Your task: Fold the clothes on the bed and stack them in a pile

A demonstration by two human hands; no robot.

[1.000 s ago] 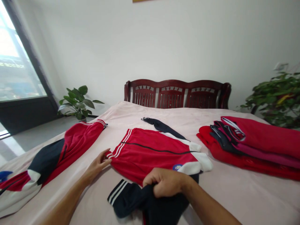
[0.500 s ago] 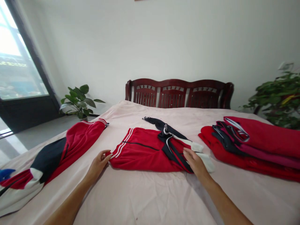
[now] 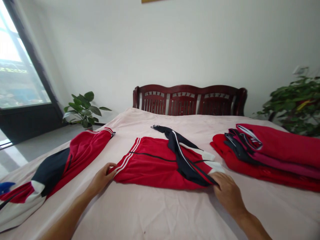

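A red, navy and white track jacket (image 3: 155,166) lies on the bed, its striped hem to the left and white shoulder parts to the right. One navy sleeve is laid across its body; the other stretches toward the headboard. My left hand (image 3: 106,174) pinches the near corner of the striped hem. My right hand (image 3: 227,190) is closed on the jacket's near edge at the shoulder end, with its fingertips partly hidden by the cloth. The near edge is drawn fairly straight between my hands.
On the left lies a second red, navy and white jacket (image 3: 85,150), with a blue object (image 3: 7,187) beside it. A stack of folded red and dark clothes (image 3: 280,150) sits at the right. Behind the bed (image 3: 160,216) stands a dark wooden headboard (image 3: 190,100).
My right hand has moved right and taken hold of the jacket's near shoulder edge. The folded navy sleeve now lies flatter and straighter. My left hand has shifted slightly left and nearer with the hem.
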